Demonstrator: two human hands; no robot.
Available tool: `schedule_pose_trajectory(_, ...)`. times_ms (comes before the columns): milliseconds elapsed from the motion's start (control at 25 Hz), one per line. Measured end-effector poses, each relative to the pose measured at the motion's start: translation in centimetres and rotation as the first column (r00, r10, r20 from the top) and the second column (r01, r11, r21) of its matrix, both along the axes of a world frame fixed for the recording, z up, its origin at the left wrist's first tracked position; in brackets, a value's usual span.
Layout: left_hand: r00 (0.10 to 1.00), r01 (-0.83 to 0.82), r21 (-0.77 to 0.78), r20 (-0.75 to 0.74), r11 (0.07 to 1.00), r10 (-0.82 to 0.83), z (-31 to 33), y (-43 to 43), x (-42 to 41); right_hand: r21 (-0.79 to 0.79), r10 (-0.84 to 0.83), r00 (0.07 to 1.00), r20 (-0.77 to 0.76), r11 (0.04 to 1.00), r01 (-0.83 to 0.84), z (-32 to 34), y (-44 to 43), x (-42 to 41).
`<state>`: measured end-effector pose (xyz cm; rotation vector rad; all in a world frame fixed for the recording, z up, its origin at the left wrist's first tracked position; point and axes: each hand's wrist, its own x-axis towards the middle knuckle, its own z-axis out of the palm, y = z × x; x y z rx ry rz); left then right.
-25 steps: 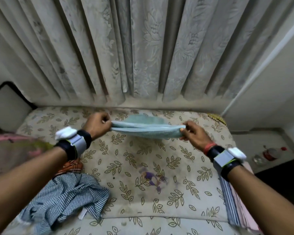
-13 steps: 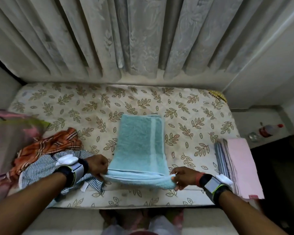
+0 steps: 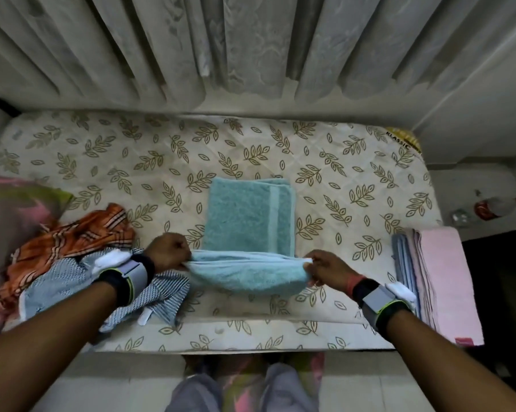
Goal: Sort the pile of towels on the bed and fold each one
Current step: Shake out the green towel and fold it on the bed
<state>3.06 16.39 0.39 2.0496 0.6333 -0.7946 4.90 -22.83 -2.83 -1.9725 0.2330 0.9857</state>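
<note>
Pinching near corners of towel (image 3: 248, 224): left hand (image 3: 169, 255), right hand (image 3: 328, 270), fingers curled on folded edge. Towel mid-bed (image 3: 355, 173), near end lifted. Soft, light, floppy; likely sags between grips, so hold corners taut.

The word "KLASSIC" stands on a yellow label (image 3: 403, 141) at the mattress's (image 3: 161, 162) far right corner.

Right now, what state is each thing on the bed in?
teal towel, partly folded flat, near end held up
left grip, pinching the towel's near-left corner
right grip, pinching its near-right corner
orange striped cloth, crumpled, unfolded
blue-and-white towel, crumpled, unfolded
pink towel, folded flat
</note>
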Motion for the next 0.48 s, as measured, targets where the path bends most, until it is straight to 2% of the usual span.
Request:
schedule_pose_trajectory(120, 0.972, -0.19, -0.065, 0.131, 0.98, 0.197, -4.1, 1.0, 7.0, 0.051, -0.163, 0.952, 0.261, 0.987, 0.155, -3.9, 1.3, 7.1)
schedule_pose_trajectory(200, 0.946, -0.226, -0.076, 0.221, 0.971, 0.237, -7.9, 1.7, 12.1, 0.082, -0.228, 0.892, 0.391, 0.973, 0.213, -7.6, 2.5, 11.7)
schedule_pose_trajectory(280, 0.927, -0.235, -0.127, 0.269, 0.964, 0.261, -10.5, 1.8, 16.0, 0.07, -0.248, 0.834, 0.493, 0.967, 0.246, -10.4, 3.7, 15.4)
schedule_pose_trajectory(360, 0.892, -0.251, -0.234, 0.322, 0.939, 0.318, -14.3, 2.3, 19.3, 0.122, -0.366, 0.77, 0.522, 0.926, 0.358, -14.0, 5.2, 18.5)
schedule_pose_trajectory(400, 0.874, -0.253, -0.226, 0.364, 0.941, 0.323, -16.5, 2.6, 20.6, 0.111, -0.416, 0.743, 0.524, 0.898, 0.425, -15.5, 5.8, 19.5)
schedule_pose_trajectory(480, 0.882, -0.269, -0.062, 0.385, 0.961, 0.271, -20.3, 3.2, 20.8, 0.032, -0.428, 0.732, 0.53, 0.873, 0.487, -18.2, 6.8, 19.5)
